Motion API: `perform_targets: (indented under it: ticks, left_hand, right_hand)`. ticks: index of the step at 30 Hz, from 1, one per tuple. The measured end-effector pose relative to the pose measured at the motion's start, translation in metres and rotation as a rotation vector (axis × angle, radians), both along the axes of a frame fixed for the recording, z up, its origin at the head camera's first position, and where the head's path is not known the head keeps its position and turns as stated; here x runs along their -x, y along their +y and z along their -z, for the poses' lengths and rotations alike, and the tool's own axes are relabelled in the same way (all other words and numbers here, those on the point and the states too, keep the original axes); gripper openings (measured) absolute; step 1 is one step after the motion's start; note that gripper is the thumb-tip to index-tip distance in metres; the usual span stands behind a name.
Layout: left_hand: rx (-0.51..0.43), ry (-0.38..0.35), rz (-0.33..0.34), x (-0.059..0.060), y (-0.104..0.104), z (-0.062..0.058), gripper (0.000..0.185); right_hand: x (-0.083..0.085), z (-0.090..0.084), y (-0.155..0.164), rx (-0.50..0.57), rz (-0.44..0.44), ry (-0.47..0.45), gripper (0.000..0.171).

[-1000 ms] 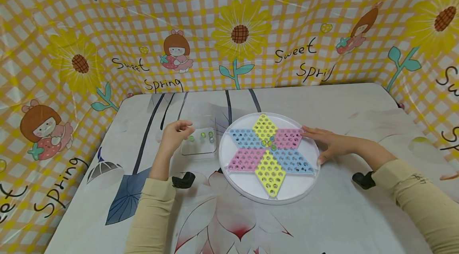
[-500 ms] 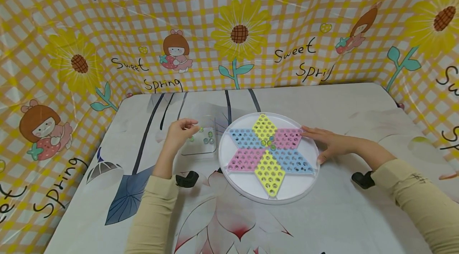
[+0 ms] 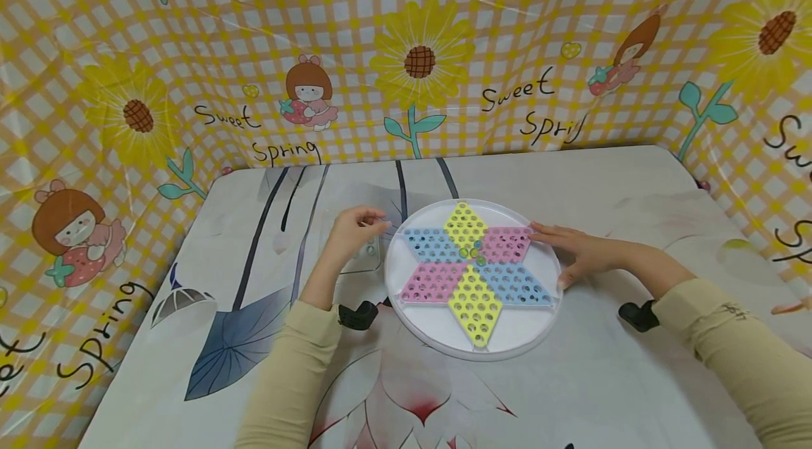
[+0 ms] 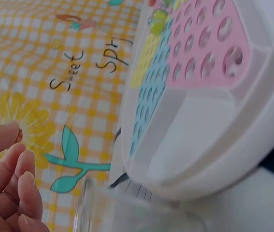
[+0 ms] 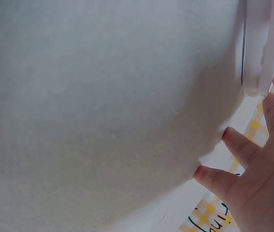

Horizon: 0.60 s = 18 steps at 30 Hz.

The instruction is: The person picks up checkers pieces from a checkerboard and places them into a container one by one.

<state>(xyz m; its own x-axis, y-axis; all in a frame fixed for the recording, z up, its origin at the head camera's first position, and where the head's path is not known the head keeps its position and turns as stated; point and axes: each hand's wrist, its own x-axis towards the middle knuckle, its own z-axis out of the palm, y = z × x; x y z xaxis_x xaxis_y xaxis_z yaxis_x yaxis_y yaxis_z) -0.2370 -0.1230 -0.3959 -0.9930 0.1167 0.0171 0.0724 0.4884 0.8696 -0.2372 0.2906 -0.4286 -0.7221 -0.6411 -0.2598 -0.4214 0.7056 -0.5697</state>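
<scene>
Fingers of the right hand (image 3: 583, 255) lie flat on the board (image 3: 419, 304); left hand (image 3: 352, 230) fingers curl, contents unclear.

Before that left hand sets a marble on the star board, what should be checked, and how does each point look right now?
1. Left hand holds a marble: cannot tell, fingertips curled together, marble not visible.
2. Right hand steadies the board: ok, fingers rest flat on its rim.
3. Board lies flat on the table: ok.
4. Free holes near the marbles at the centre: ok, many are open.
5. Clear tray within reach: ok, beside the left hand.
</scene>
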Motion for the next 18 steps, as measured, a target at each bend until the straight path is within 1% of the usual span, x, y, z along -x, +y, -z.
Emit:
perform_targets:
  ticks: [7, 14, 18]
  left_hand:
    - [-0.021, -0.019, 0.095, 0.0, 0.024, 0.0, 0.029]
    - [0.026, -0.003, 0.207, -0.001, 0.048, 0.001, 0.029]
    - [0.044, -0.027, 0.242, -0.001, 0.06, 0.005, 0.029]
  right_hand:
    - [-0.001, -0.003, -0.001, -0.021, 0.026, -0.034, 0.098]
    - [-0.001, -0.003, -0.001, -0.032, 0.033, -0.034, 0.098]
    - [-0.001, -0.003, -0.002, -0.026, 0.035, -0.038, 0.098]
